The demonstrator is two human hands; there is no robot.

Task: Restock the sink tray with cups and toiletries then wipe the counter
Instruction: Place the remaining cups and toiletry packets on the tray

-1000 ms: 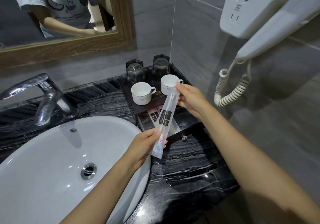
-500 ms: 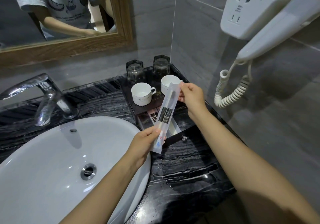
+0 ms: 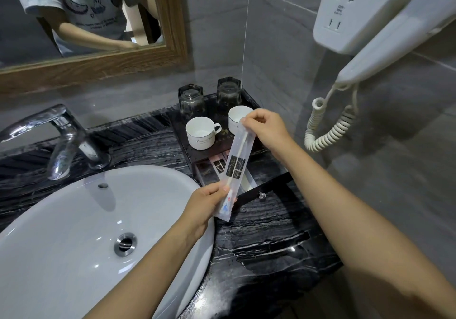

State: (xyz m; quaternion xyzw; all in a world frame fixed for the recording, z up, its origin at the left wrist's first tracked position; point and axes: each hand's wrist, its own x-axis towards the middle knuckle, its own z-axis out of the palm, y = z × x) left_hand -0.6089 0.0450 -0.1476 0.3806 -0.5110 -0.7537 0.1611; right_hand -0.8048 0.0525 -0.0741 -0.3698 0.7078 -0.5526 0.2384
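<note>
While we stand at the sink: we hold a dental kit (image 3: 237,170) over the tray (image 3: 249,96).
Hands: left hand (image 3: 204,207) pinches its bottom, right hand (image 3: 265,127) its top.
Tray: two cups (image 3: 201,133), two glasses (image 3: 191,100).
Counter (image 3: 259,239): black veined marble, basin (image 3: 74,232) left.
Wall: grey tile, hairdryer (image 3: 394,37), mirror (image 3: 74,15).

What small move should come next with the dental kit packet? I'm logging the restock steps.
Probably lower the dental kit packet into the open drawer of the tray. The left hand pinches its bottom end and the right hand its top, holding it directly above the drawer, where similar packets already lie; both cups are already placed.
</note>
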